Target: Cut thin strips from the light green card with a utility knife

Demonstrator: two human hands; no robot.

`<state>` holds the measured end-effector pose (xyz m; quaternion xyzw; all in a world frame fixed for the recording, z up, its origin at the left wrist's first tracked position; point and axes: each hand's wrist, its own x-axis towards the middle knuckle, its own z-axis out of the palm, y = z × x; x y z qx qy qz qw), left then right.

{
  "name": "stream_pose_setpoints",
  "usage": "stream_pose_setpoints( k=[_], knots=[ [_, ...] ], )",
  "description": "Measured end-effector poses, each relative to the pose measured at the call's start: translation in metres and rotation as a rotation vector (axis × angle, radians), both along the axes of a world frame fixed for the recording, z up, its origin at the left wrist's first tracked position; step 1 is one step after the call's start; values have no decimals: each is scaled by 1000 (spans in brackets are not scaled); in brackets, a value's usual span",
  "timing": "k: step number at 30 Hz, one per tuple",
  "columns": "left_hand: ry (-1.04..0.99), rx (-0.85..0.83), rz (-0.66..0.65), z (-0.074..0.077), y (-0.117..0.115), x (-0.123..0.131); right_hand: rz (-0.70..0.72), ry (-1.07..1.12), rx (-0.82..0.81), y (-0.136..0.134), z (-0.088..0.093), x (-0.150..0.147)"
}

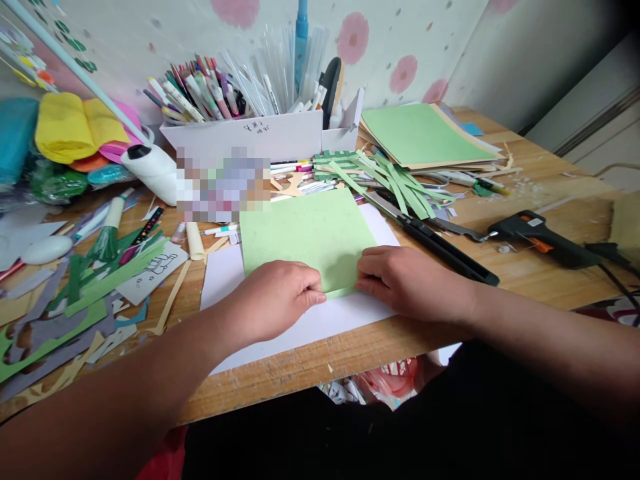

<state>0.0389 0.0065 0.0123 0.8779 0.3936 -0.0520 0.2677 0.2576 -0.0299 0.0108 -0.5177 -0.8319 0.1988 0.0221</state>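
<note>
A sheet of light green paper (300, 230) lies in front of me on a larger white sheet (295, 340). Its near edge is turned up in a narrow fold between my hands. My left hand (280, 297) pinches that edge at the left, thumb and fingers pressed together. At the right end of the same edge, my right hand (395, 280) grips the paper with curled fingers. Just beyond my right hand lies a black utility knife (445, 250), its blade pointing toward the green strips (395, 183).
A white box of pens (245, 137) stands at the back. Paper scraps (65, 320) cover the left side. A glue gun (540, 237) with its cord lies at the right, and stacked green and tan sheets (430, 133) are at the back right.
</note>
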Motion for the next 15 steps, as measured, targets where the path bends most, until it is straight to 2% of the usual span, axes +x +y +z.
stream_pose_setpoints(
  k=[8, 15],
  knots=[
    [112, 69, -95, 4, 2, 6, 70, -55, -49, 4, 4, -2],
    [144, 109, -141, 4, 3, 10, 38, -153, -20, 2, 6, -7]
  ],
)
